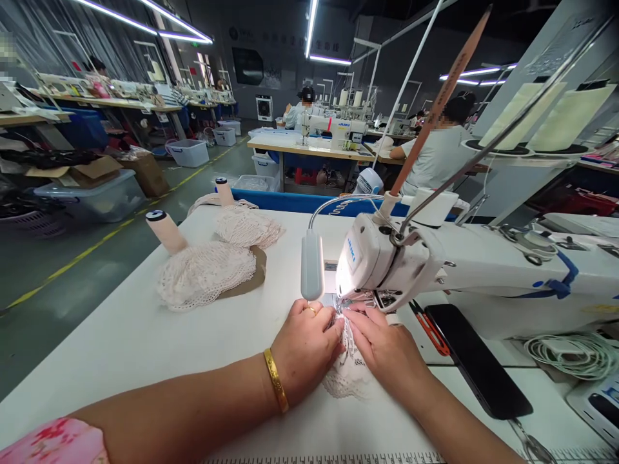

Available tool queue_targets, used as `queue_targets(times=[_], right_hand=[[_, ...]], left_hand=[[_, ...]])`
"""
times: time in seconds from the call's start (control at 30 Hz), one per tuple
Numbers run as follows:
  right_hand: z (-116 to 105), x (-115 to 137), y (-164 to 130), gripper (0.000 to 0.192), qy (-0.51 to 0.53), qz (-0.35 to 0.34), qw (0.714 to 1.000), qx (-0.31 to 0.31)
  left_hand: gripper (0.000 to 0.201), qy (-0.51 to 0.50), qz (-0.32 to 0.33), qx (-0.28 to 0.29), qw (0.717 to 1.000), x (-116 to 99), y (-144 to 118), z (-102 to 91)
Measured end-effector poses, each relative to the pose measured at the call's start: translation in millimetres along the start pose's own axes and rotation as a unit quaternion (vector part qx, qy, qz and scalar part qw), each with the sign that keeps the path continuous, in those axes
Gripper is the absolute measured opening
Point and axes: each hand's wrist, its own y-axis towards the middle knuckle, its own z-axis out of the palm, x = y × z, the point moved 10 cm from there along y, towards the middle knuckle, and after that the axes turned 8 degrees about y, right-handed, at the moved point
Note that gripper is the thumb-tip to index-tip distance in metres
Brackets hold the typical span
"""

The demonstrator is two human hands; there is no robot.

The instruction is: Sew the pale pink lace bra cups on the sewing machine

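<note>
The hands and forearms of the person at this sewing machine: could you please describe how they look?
The left hand wears a gold-coloured ring, with a broader gold-coloured bangle at the wrist and a pink floral sleeve farther up the arm. The right hand and forearm show no jewellery or sleeve.

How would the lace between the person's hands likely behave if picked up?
The lace would probably droop, since it looks thin and rumpled between the left hand and right hand. Its open mesh suggests light weight, and those holes might snag.
</note>
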Motion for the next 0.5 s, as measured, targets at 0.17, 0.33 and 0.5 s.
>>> queue_targets(times=[0.17,0.33,0.5], right_hand=[[7,-4,-1,0.036,-0.015,0.000,1.000,0.004],[-4,0,-4,0.028,0.027,-0.007,0.999,0.043],[-7,17,-15,0.033,0.137,-0.031,0.973,0.181]], left_hand=[[0.025,-0.004,-0.007,0.020,1.000,4,3,3.3],[0.034,-0.055,0.035,0.093,0.994,11,1,-7.1],[0.033,-0.090,0.096,0.096,0.987,7,-6,-16.6]])
